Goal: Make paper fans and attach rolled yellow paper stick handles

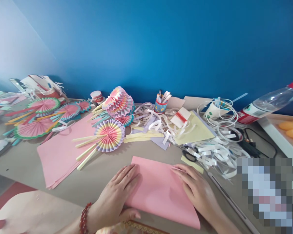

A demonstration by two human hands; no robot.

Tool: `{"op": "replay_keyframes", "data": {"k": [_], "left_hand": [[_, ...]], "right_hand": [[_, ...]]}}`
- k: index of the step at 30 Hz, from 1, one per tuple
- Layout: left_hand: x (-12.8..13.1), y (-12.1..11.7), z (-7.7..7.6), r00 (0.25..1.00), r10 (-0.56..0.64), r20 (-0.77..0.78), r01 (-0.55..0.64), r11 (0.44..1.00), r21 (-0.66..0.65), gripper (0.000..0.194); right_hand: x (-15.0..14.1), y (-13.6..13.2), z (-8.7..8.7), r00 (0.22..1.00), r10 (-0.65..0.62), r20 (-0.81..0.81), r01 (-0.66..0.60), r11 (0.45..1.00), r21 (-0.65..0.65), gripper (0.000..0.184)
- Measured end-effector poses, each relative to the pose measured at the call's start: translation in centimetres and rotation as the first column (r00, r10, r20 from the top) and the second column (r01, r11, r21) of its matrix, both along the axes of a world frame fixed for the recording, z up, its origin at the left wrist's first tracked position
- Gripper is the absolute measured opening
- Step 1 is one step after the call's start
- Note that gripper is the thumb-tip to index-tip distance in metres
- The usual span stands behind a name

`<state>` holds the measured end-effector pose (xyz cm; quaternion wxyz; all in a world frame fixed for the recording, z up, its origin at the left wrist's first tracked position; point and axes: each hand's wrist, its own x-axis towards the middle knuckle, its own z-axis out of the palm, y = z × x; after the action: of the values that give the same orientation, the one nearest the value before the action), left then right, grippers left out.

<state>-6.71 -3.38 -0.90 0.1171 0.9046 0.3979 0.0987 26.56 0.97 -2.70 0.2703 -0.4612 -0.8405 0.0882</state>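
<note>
A pink sheet of paper (158,191) lies in front of me at the table's near edge, its right side bulging slightly. My left hand (119,191) rests on its left edge, fingers stretched out flat and thumb apart; a red bead bracelet circles that wrist. On the right edge lies my right hand (197,185), its fingers extended over the upper right corner and the thumb lower down. Whether the sheet is folded double I cannot tell. A stack of pink paper (61,152) sits to the left, under a pleated paper fan (109,135) with pale yellow sticks.
More paper fans (44,110) lie at the left. Curled white paper strips (217,152), scissors (190,155) and a long metallic bar (231,201) are to the right. A blue cup (160,105), a plastic bottle (266,104) and a white box (273,130) stand behind.
</note>
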Motion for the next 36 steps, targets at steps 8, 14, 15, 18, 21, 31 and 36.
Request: {"op": "replay_keyframes", "data": {"k": [8,14,15,18,21,31,36], "left_hand": [[0.1,0.0,-0.2,0.999,0.029,-0.014,-0.029,1.0,0.002,0.092],[0.1,0.2,-0.1,0.998,0.02,-0.057,-0.02,1.0,0.001,0.093],[0.1,0.2,-0.1,0.998,0.021,-0.058,-0.02,1.0,0.004,0.094],[0.2,0.2,0.0,0.998,0.017,-0.057,-0.016,1.0,0.014,0.095],[0.2,0.2,0.0,0.998,0.011,-0.056,-0.01,1.0,0.022,0.095],[0.3,1.2,2.0,0.986,-0.054,-0.156,0.047,0.998,-0.048,0.112],[0.7,1.8,2.7,0.977,-0.105,-0.184,0.091,0.992,-0.084,0.118]], "right_hand": [[0.1,0.0,-0.2,1.0,-0.001,0.021,0.001,1.0,-0.014,0.047],[0.2,0.0,-0.4,1.0,0.003,0.018,-0.003,1.0,-0.002,0.049],[0.2,0.0,-0.3,1.0,0.006,0.018,-0.005,1.0,-0.001,0.049],[0.2,0.0,-0.2,1.0,0.014,0.02,-0.014,1.0,0.004,0.049],[0.1,0.0,0.0,1.0,0.013,0.016,-0.014,1.0,0.011,0.05],[0.1,-0.1,-0.2,1.0,-0.012,0.008,0.012,1.0,-0.02,0.048],[0.1,-0.2,-0.1,0.999,-0.034,0.007,0.035,0.998,-0.045,0.047]]}}
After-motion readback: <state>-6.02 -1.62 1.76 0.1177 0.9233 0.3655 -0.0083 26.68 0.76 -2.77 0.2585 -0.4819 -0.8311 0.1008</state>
